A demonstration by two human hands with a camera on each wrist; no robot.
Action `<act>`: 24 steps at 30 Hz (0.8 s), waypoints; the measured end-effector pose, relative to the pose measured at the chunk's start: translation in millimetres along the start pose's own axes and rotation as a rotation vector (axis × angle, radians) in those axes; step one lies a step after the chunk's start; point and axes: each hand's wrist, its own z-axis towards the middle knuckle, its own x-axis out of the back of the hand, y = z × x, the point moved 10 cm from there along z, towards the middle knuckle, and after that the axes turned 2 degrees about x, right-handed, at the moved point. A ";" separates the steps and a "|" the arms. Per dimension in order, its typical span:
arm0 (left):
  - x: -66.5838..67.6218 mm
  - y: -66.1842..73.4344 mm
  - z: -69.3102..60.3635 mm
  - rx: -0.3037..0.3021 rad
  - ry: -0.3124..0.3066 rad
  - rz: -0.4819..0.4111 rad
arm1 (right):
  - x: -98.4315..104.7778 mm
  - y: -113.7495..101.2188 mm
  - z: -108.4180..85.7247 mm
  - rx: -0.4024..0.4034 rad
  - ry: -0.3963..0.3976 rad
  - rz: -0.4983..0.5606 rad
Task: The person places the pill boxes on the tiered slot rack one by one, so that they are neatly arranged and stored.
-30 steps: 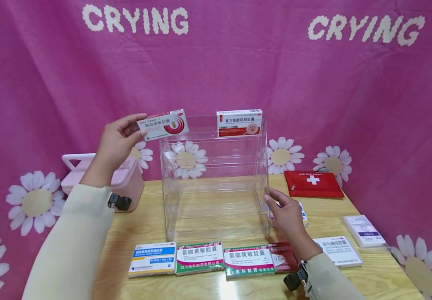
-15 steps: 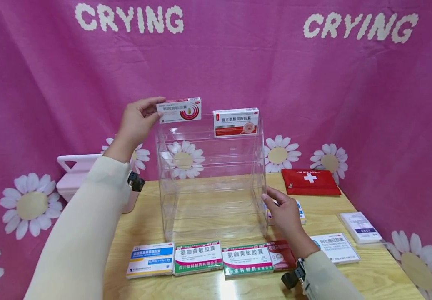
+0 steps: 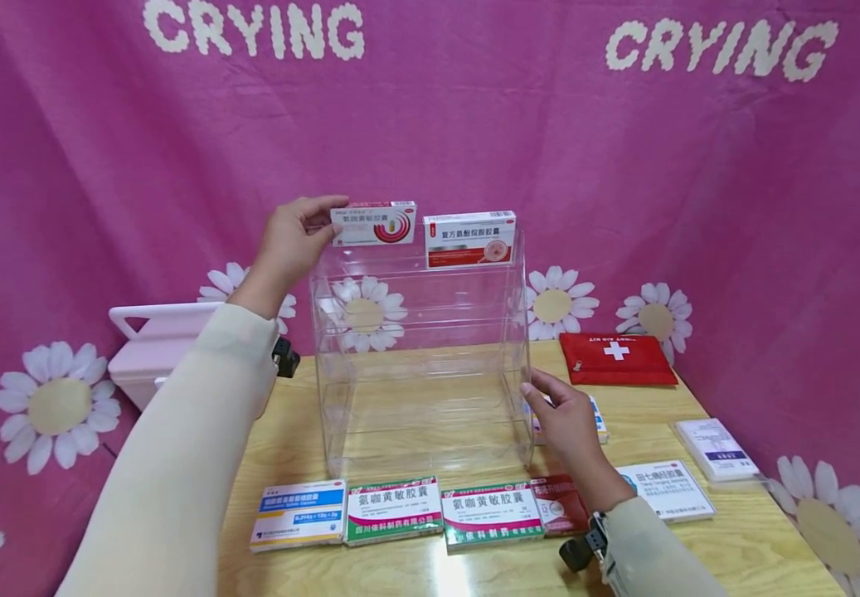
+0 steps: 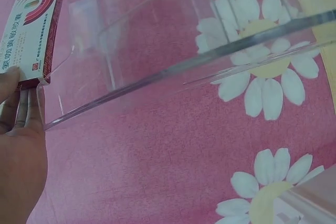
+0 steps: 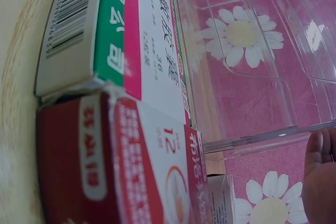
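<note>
My left hand (image 3: pixel 289 249) pinches the left end of a white medicine box (image 3: pixel 374 225) with a red ring design, thumb in front. This box is upright at the top left of a clear tiered display rack (image 3: pixel 430 365); in the left wrist view the held box (image 4: pixel 37 27) is at the rack's upper corner. A second medicine box (image 3: pixel 470 240), white with a red band, stands on the top tier to its right, with a gap between them. My right hand (image 3: pixel 567 419) grips the rack's right side edge, thumb to the front.
Before the rack lie a blue-and-white medicine box (image 3: pixel 298 514), two green-and-pink boxes (image 3: pixel 394 512) and a dark red box (image 3: pixel 558 504). More white boxes (image 3: pixel 670 491) and a red first aid pouch (image 3: pixel 619 360) lie on the right. A pink case (image 3: pixel 164 352) stands left.
My left hand has carried the ring-design box rightward and up, then slightly down onto the rack's top left, levelling it. My right hand has stayed at the rack's side.
</note>
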 end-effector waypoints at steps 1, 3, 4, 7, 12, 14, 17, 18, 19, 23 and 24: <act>-0.6 -0.7 -0.2 0.003 -0.005 0.005 | -0.3 -0.6 0.1 0.003 0.002 0.001; -1.2 -1.7 -0.6 0.008 -0.012 0.017 | -0.9 -1.8 0.5 0.015 0.003 0.005; -1.3 -2.0 -0.5 0.008 -0.014 0.021 | -1.1 -2.1 0.6 0.017 0.003 0.007; -2.1 -1.5 0.5 0.004 -0.019 0.045 | -1.2 -2.6 1.0 0.025 0.006 0.012; -5.4 -2.9 3.2 0.010 -0.032 0.081 | 0.1 -2.5 0.5 0.021 0.010 0.017; -6.0 -3.9 3.0 0.015 -0.036 0.097 | 0.0 -1.9 0.2 0.012 0.005 0.011; -5.7 -5.1 1.5 0.023 -0.040 0.128 | -0.8 -0.4 -0.4 -0.008 -0.003 0.006; -5.5 -5.2 1.0 0.024 -0.042 0.138 | -0.9 0.3 -0.5 -0.015 -0.004 0.004; -5.3 -5.5 0.6 0.026 -0.043 0.149 | -1.0 0.5 -0.8 -0.017 -0.005 0.004; -4.9 -6.1 0.0 0.021 -0.052 0.185 | -0.4 0.5 -1.5 -0.016 -0.002 0.004; -4.9 -5.7 0.0 0.015 -0.054 0.196 | 0.0 0.4 -1.6 -0.014 0.000 0.005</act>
